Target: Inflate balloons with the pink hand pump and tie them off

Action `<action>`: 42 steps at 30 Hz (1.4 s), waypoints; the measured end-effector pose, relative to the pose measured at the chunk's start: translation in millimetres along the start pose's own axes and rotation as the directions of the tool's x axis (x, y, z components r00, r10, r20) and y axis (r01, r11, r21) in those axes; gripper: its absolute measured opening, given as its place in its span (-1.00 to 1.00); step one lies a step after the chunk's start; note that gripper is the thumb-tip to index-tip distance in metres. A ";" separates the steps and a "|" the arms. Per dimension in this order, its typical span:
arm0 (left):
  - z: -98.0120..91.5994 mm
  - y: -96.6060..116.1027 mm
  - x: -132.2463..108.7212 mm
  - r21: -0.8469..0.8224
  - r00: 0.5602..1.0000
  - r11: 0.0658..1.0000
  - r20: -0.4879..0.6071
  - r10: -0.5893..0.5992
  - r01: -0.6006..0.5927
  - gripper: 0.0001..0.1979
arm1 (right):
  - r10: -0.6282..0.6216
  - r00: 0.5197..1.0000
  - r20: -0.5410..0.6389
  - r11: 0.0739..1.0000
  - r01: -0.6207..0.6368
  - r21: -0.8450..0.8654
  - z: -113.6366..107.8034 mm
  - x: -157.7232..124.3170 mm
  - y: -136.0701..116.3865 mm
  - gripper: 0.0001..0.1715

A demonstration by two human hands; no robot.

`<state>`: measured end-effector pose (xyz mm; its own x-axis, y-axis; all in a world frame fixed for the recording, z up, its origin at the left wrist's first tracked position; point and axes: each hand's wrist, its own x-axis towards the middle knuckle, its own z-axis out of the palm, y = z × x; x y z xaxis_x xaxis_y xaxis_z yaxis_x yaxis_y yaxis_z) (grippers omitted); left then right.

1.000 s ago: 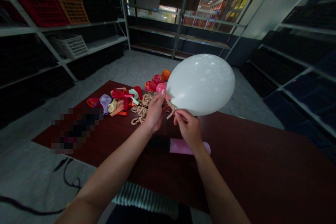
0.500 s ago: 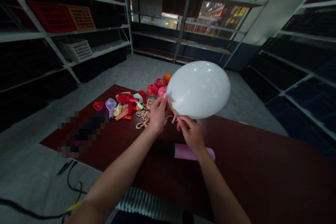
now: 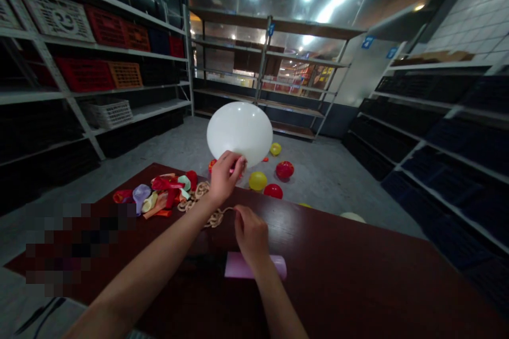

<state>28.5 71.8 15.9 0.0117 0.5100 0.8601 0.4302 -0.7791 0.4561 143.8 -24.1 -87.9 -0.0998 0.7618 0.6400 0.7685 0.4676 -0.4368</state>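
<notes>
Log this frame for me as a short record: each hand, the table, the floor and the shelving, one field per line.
Left hand: the left hand holds the inflated white balloon from its near side; the balloon's neck is mostly hidden
Right hand: the right hand pinches a strand of the beige cord
Table: limp balloons beside the cord pile; a pink cylinder lying under the right wrist
Floor: inflated balloons beyond the table, among them a yellow balloon
Shelving: crates on the left, including an orange crate

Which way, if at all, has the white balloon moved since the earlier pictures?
Yes: the white balloon has moved left and farther away, judged against the pink cylinder.
</notes>
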 end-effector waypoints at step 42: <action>-166.6 -89.2 -173.0 0.529 0.843 0.749 0.110 -0.527 0.399 -0.86 | 0.189 0.732 0.655 0.974 -0.222 -0.033 -45.4 -22.0 -14.3 -0.60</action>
<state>-162.2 -7.7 -135.4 -0.1171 0.8805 0.4593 0.8044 -0.1872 0.5639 163.7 -67.9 -67.0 -0.3418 0.9394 -0.0281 0.7919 0.2717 -0.5469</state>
